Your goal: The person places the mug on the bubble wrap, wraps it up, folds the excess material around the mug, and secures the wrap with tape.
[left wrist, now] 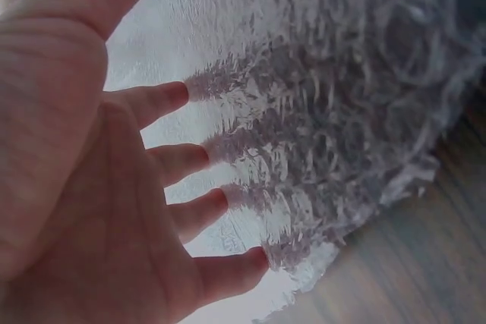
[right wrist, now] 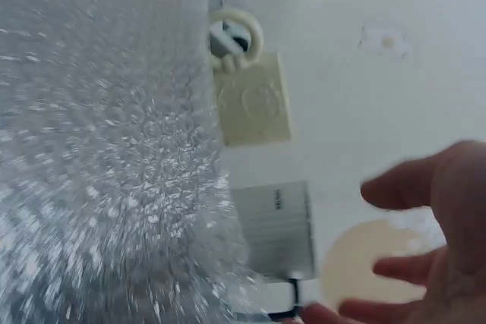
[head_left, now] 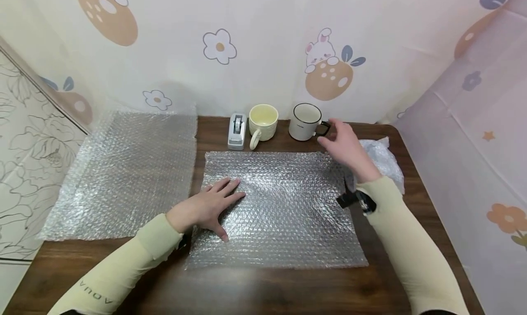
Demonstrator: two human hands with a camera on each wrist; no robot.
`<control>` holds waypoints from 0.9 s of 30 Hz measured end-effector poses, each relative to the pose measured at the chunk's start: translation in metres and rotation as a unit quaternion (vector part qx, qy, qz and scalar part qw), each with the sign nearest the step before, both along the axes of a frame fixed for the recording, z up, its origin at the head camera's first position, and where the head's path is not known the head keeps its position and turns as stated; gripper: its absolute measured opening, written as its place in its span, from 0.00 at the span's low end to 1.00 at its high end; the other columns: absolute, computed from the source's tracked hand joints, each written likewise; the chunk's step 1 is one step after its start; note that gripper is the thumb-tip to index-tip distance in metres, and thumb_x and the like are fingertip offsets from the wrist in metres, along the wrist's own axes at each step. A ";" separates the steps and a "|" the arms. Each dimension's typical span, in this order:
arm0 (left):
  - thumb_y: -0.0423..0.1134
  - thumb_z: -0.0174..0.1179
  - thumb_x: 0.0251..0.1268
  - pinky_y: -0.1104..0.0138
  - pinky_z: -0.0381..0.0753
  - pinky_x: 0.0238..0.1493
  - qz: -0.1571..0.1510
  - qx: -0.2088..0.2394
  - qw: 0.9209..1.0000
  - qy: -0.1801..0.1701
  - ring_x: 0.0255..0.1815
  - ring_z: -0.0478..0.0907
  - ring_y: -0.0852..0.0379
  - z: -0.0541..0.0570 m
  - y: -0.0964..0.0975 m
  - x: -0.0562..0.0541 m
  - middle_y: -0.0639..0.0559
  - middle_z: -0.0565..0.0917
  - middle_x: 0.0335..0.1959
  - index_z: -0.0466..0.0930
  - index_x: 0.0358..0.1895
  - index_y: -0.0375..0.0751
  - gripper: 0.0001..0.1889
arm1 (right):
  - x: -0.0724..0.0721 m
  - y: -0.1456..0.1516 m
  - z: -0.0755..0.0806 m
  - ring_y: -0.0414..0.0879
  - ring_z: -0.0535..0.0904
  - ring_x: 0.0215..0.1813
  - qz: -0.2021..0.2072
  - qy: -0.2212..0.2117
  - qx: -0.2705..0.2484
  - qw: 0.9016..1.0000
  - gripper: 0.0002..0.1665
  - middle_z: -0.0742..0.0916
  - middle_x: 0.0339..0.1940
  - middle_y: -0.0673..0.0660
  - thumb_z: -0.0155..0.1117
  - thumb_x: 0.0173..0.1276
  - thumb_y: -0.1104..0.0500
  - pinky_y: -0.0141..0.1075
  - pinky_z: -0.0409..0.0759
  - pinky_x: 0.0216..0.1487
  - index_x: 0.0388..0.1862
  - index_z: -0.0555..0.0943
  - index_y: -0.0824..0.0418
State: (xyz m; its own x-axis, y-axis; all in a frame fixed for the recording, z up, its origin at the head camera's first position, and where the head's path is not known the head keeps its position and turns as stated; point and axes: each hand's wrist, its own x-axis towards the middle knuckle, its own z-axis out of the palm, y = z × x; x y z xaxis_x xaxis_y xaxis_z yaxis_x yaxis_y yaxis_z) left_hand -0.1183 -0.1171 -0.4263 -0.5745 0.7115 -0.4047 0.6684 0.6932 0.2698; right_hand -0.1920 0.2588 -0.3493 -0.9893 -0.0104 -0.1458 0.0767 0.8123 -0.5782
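Note:
My left hand (head_left: 207, 210) rests spread on the left part of a sheet of bubble wrap (head_left: 284, 214) on the table. In the left wrist view its fingertips touch the bubbled surface. At the back, my right hand (head_left: 343, 143) is beside the black handle of a white mug (head_left: 303, 125) with a dark rim. The right wrist view shows that hand's fingers (right wrist: 410, 187) apart and slightly bent; whether one touches the handle cannot be told. Left of this mug stands a pale yellow mug (head_left: 263, 123), its handle toward me.
A tape dispenser (head_left: 236, 132) stands left of the yellow mug. Another bubble wrap sheet (head_left: 131, 173) covers the left of the wooden table (head_left: 263, 292). Behind my right wrist lies a bubble-wrapped bundle (head_left: 384, 162). A patterned curtain (head_left: 263, 40) borders the table's back.

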 end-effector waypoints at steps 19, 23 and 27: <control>0.72 0.71 0.33 0.35 0.53 0.69 -0.001 0.013 1.000 -0.001 0.80 0.36 0.37 -0.004 -0.001 0.000 0.43 0.37 0.82 0.48 0.81 0.49 0.68 | -0.051 -0.008 -0.047 0.65 0.73 0.62 -0.084 0.003 0.025 0.996 0.26 0.79 0.60 0.70 0.52 0.77 0.51 0.55 0.71 0.61 0.63 0.74 0.68; 0.69 0.72 0.36 0.35 0.54 0.68 0.002 0.020 1.000 -0.016 0.79 0.35 0.36 -0.002 -0.001 -0.001 0.43 0.37 0.82 0.49 0.81 0.48 0.66 | -0.050 -0.008 -0.048 0.62 0.75 0.57 -0.100 -0.015 0.004 0.995 0.26 0.82 0.54 0.68 0.48 0.79 0.46 0.53 0.73 0.56 0.54 0.79 0.67; 0.64 0.74 0.40 0.35 0.56 0.68 0.009 0.024 0.999 -0.031 0.79 0.35 0.36 0.002 -0.001 -0.001 0.43 0.36 0.82 0.50 0.81 0.48 0.63 | -0.051 -0.010 -0.049 0.58 0.74 0.51 -0.112 -0.022 -0.023 0.993 0.26 0.83 0.50 0.64 0.46 0.80 0.45 0.50 0.73 0.50 0.47 0.81 0.65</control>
